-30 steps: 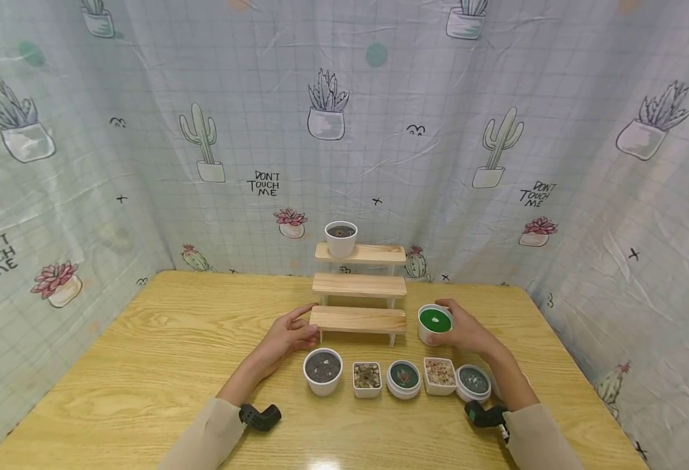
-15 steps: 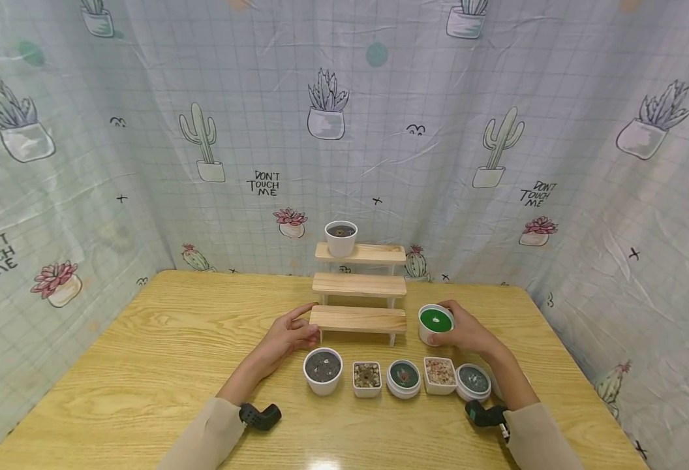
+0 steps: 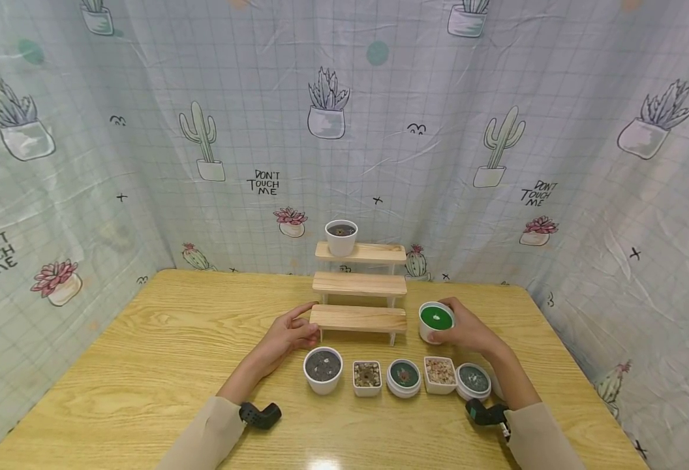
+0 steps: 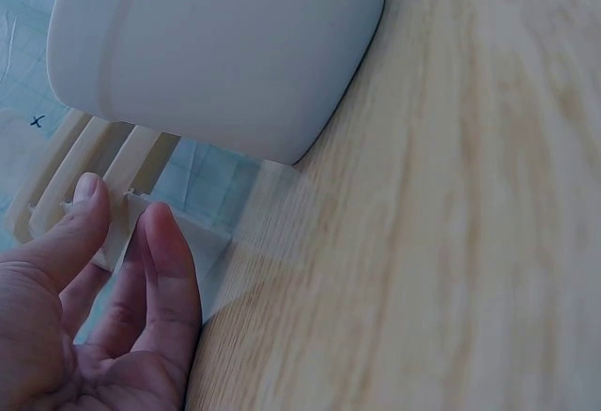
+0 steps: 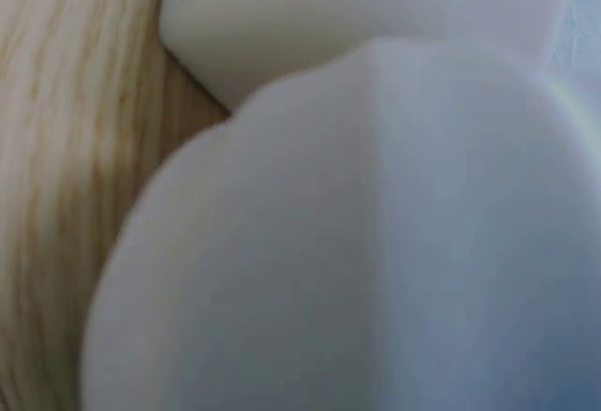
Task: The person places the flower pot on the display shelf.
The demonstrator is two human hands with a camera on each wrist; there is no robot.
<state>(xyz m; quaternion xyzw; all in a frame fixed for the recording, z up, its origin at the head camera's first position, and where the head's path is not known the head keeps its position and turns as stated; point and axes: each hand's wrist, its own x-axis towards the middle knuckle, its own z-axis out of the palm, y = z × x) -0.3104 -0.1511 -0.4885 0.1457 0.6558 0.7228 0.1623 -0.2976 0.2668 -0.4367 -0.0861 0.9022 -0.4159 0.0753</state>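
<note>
At the left end of a three-tier wooden display stand (image 3: 358, 318), my left hand (image 3: 284, 338) grips the edge of the lowest step. The left wrist view shows the thumb and curled fingers of the left hand (image 4: 113, 298) on either side of the stand's end. To the right of the stand, my right hand (image 3: 468, 331) holds a round white flower pot (image 3: 436, 320) with a green filling, thumb in front and fingers behind. Another white flower pot (image 3: 341, 239) with dark filling stands on the top step. Nearby white pots fill the right wrist view, hiding the right hand.
In front of the stand runs a row of pots: a round dark-filled pot (image 3: 323, 370), a square pebble pot (image 3: 367, 378), a round green-filled pot (image 3: 404, 378), a square pot of pinkish pebbles (image 3: 440, 375) and a round grey-green pot (image 3: 474, 382). A printed curtain (image 3: 380, 163) hangs behind.
</note>
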